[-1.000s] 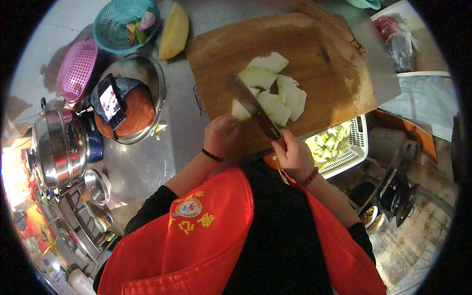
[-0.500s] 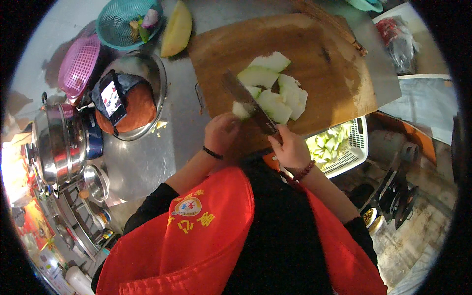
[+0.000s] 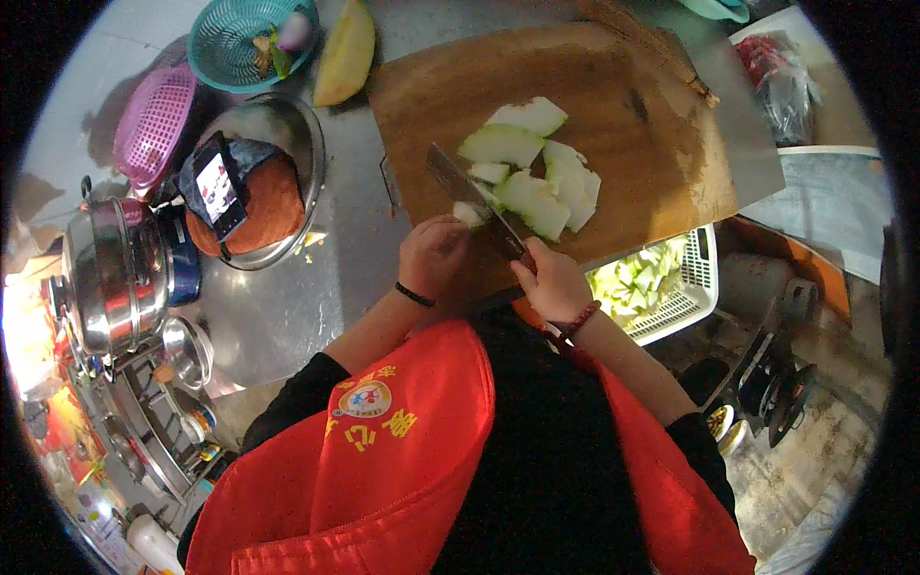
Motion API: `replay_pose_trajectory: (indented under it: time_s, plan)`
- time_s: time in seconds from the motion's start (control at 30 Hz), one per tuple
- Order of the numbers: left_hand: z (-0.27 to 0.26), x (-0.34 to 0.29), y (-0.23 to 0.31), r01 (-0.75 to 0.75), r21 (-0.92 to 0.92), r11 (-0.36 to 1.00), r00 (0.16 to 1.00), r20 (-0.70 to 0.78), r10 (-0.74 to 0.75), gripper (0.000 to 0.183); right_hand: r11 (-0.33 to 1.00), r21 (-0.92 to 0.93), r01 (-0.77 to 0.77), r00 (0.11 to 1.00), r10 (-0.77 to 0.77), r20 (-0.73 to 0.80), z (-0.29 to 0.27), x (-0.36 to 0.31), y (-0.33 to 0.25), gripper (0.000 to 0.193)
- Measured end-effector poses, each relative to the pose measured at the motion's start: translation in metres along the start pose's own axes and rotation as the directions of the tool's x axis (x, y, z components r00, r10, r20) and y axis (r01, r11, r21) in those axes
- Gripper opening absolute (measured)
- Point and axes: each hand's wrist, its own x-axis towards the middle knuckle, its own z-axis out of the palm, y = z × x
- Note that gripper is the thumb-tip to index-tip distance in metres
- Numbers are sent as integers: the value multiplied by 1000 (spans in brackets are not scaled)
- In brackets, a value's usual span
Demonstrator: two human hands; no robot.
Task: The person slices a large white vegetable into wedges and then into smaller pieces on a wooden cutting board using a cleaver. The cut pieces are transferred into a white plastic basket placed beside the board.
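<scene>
My right hand (image 3: 556,280) is closed round the handle of a cleaver (image 3: 460,184), whose broad dark blade slants up and to the left over a wooden cutting board (image 3: 642,172). Left of the blade, my left hand (image 3: 433,253) has its fingers curled against a small pale melon piece (image 3: 468,214), partly hidden by the fingers. Just right of the blade lie a small cut chunk (image 3: 489,172) and several larger melon slabs (image 3: 532,201), white-fleshed with green edges, some overlapping.
A white basket (image 3: 707,278) of cut pieces sits below the board's near right edge. A large melon wedge (image 3: 347,53), a teal basket (image 3: 203,57) and a pink basket (image 3: 153,125) stand to the left. A phone (image 3: 218,196) leans on a cloth-covered lid.
The cleaver and my right hand have shifted slightly left. The small chunk right of the blade now shows more fully. My left hand stays nearly in place.
</scene>
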Motion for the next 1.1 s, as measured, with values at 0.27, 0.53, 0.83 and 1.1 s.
replay_pose_trajectory:
  time_s: [0.27,0.53,0.83,1.1]
  plan:
    - [5,-1,-2,-33,-36,999,998,-59,31,13,990,124,59,998,-55,-32,-29,-20,1,25]
    - [3,-5,-5,-27,-23,999,999,-41,26,11,999,-41,22,998,-19,62,-10,-13,2,26]
    - [2,-3,-7,-7,16,1000,1000,-10,8,13,992,120,30,998,-37,52,6,-9,20,28]
    - [3,1,-4,39,31,999,998,42,-40,27,950,294,106,973,-37,-229,-21,-21,20,24]
